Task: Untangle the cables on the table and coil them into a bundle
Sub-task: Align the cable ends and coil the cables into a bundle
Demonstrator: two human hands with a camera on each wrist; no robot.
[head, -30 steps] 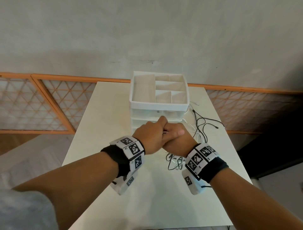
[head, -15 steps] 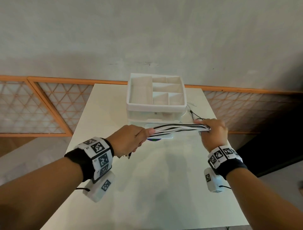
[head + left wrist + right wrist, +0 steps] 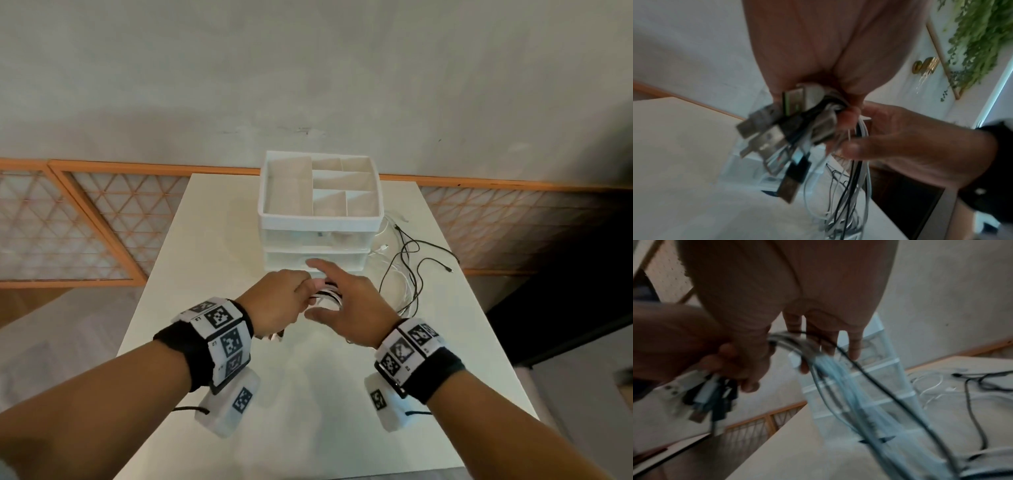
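White counter (image 3: 308,394) carries a white plastic drawer organiser (image 3: 320,219) at centre frame. Black and white cables (image 3: 407,274) trail loose along its right side, up to the bunch held at frame centre. Left hand (image 3: 274,305) is clenched around the plug ends (image 3: 777,129). Right hand (image 3: 346,308) is released, fingers spread beside the strands (image 3: 838,386). Risks, as judged: the trailing loops could snag the organiser and drag it, the unguided slack could re-knot, or plugs could slip from the one-handed grip.

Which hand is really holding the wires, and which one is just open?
The left hand grips the cable bundle, fingers curled round the plug ends. The right hand is open, fingers spread beside the wires.
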